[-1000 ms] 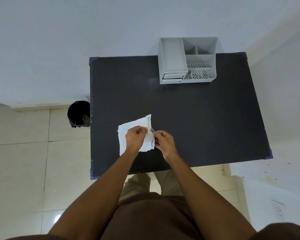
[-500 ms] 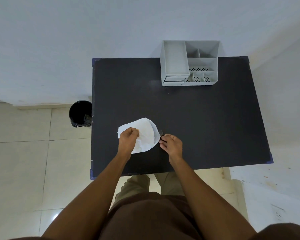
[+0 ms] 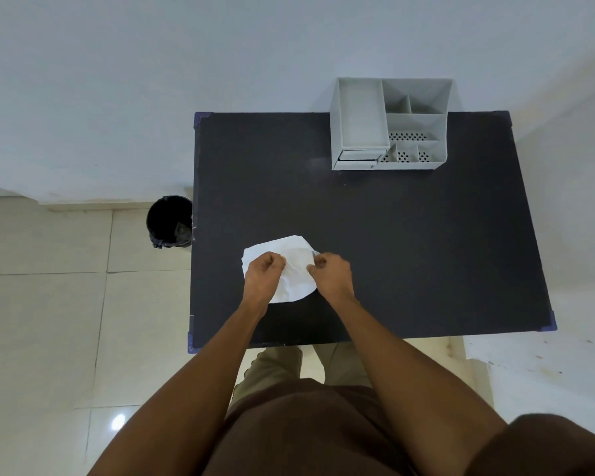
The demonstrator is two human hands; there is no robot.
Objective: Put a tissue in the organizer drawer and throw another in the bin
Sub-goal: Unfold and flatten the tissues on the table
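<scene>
A white tissue (image 3: 294,269) lies crumpled on the black table (image 3: 409,242), near its front left. My left hand (image 3: 263,273) is closed on the tissue's left part. My right hand (image 3: 332,273) pinches its right edge with thumb and fingers. The grey organizer (image 3: 389,125) stands at the table's far edge, right of centre, with two small drawers (image 3: 358,159) shut at its front left corner. A black bin (image 3: 169,221) stands on the floor just left of the table.
A pale wall runs behind the table and bin. Beige floor tiles (image 3: 49,321) spread to the left. A white ledge (image 3: 547,372) lies at the right of the table. My legs stand at the table's front edge.
My right hand, off the tissue half a second ago, has moved left and pinched its right edge. The tissue has bunched rounder between both hands.
</scene>
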